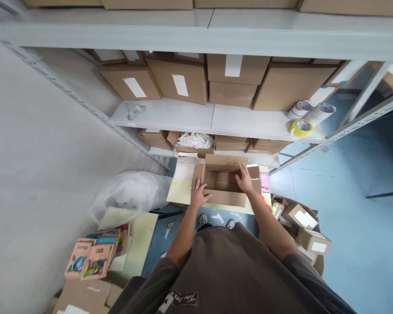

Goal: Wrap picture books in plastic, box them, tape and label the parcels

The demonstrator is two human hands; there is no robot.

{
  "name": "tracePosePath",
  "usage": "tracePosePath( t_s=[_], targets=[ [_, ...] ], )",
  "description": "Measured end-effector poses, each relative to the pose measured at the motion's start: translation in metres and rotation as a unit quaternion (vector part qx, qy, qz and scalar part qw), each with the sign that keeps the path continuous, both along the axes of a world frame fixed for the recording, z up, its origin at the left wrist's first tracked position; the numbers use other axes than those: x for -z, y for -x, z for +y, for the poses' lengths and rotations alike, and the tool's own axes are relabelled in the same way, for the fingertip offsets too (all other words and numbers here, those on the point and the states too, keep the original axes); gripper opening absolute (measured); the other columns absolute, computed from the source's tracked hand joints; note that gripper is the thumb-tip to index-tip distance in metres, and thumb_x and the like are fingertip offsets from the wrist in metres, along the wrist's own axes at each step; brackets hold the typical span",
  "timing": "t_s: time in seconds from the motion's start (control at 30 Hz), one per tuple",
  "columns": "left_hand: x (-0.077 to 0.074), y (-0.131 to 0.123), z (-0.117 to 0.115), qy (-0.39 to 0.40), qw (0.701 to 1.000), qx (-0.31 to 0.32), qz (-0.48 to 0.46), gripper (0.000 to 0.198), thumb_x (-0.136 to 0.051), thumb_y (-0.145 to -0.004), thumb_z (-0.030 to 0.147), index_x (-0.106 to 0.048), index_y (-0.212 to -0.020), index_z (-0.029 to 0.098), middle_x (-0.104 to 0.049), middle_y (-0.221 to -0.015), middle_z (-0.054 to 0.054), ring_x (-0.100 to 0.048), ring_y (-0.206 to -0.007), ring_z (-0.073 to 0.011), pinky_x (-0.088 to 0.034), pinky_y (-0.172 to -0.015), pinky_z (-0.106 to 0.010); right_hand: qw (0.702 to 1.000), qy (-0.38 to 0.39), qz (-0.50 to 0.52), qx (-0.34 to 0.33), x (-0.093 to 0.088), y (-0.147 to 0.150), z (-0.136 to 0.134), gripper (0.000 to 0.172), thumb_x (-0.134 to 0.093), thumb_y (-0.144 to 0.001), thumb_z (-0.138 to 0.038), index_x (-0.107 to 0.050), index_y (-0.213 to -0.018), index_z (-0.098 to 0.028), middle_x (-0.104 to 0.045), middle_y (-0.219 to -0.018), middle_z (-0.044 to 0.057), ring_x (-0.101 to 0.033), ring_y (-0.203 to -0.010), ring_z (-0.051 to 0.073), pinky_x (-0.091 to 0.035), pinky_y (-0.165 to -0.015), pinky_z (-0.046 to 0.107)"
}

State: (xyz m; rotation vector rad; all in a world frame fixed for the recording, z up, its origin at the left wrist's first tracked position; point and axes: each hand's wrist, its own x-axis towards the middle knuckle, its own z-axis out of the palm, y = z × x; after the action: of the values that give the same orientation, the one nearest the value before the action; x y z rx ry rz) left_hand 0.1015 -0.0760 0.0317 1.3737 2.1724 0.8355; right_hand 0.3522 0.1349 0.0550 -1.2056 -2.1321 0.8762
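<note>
Storeroom shelving [212, 120] backs a low table [180, 187] bearing an open cardboard box [227, 198] at its near edge. Left hand [199, 195] presses the box's near-left corner, grip apart. Right hand [244, 179] rests on its right rim, grip state not discernible; the box is apparently being steadied.

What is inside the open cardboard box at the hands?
Smaller brown boxes lie inside the cardboard box. The right hand covers its right corner, and its near wall hides the bottom in front.

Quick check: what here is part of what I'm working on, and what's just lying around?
In hand: open cardboard box, left hand, right hand, both at its edges.
Lying about: tape rolls, white plastic bag, colourful books, small boxes on floor.
</note>
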Motion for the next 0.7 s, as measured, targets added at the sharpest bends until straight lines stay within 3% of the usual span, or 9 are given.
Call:
tracePosePath(
  t_s=[0.07, 0.17, 0.33, 0.4, 0.5, 0.7],
  targets=[
    [-0.003, 0.005, -0.001, -0.038, 0.998, -0.044, -0.032, 0.052, -0.090, -0.080, 0.040, -0.074, -0.126, 0.024, -0.040, -0.171, -0.015, -0.031, -0.161, -0.0425, -0.031, -0.129, -0.059, 1.000, 0.010, 0.021, -0.011, -0.002, 0.005, -0.002, 0.073, -0.054, -0.097, -0.034, -0.040, -0.168, -0.024, -0.037, -0.174, 0.010, -0.030, -0.164, 0.031, -0.032, -0.132, 0.057],
    [-0.005, 0.022, -0.001, -0.116, 0.975, -0.161, -0.101, 0.047, -0.081, -0.088, 0.044, -0.072, -0.130, 0.023, -0.051, -0.163, -0.017, -0.040, -0.157, -0.0369, -0.036, -0.128, -0.052, 0.998, 0.027, 0.036, -0.039, -0.004, 0.024, -0.007, 0.073, -0.056, -0.097, -0.034, -0.040, -0.168, -0.026, -0.035, -0.176, 0.009, -0.031, -0.164, 0.030, -0.033, -0.132, 0.054],
    [-0.008, 0.084, 0.003, -0.169, 0.912, -0.295, -0.231, 0.054, -0.069, -0.098, 0.053, -0.064, -0.143, 0.025, -0.056, -0.160, -0.014, -0.047, -0.153, -0.0321, -0.042, -0.123, -0.046, 0.996, 0.044, 0.056, -0.055, -0.011, 0.079, -0.018, 0.073, -0.059, -0.096, -0.035, -0.043, -0.166, -0.026, -0.035, -0.176, 0.010, -0.038, -0.160, 0.031, -0.045, -0.124, 0.052],
    [-0.006, 0.115, 0.005, -0.174, 0.896, -0.314, -0.260, 0.056, -0.066, -0.100, 0.053, -0.062, -0.147, 0.023, -0.057, -0.159, -0.014, -0.048, -0.152, -0.0319, -0.041, -0.124, -0.045, 0.996, 0.040, 0.067, -0.053, -0.014, 0.108, -0.022, 0.072, -0.059, -0.096, -0.036, -0.045, -0.165, -0.025, -0.037, -0.175, 0.011, -0.038, -0.159, 0.032, -0.049, -0.121, 0.052],
    [0.003, 0.162, 0.008, -0.181, 0.884, -0.311, -0.298, 0.059, -0.065, -0.099, 0.048, -0.059, -0.151, 0.022, -0.056, -0.161, -0.014, -0.048, -0.152, -0.0315, -0.038, -0.127, -0.044, 0.995, 0.016, 0.080, -0.052, -0.017, 0.158, -0.027, 0.070, -0.058, -0.096, -0.035, -0.045, -0.164, -0.023, -0.042, -0.172, 0.012, -0.037, -0.160, 0.031, -0.041, -0.128, 0.054],
    [0.044, 0.236, 0.013, -0.140, 0.866, -0.302, -0.373, 0.066, -0.064, -0.099, 0.038, -0.050, -0.161, 0.023, -0.051, -0.165, -0.013, -0.048, -0.154, -0.0292, -0.036, -0.128, -0.043, 0.994, 0.027, 0.078, -0.078, 0.005, 0.265, -0.043, 0.065, -0.051, -0.099, -0.037, -0.047, -0.162, -0.022, -0.044, -0.171, 0.013, -0.035, -0.161, 0.029, -0.037, -0.128, 0.054]
  ],
)
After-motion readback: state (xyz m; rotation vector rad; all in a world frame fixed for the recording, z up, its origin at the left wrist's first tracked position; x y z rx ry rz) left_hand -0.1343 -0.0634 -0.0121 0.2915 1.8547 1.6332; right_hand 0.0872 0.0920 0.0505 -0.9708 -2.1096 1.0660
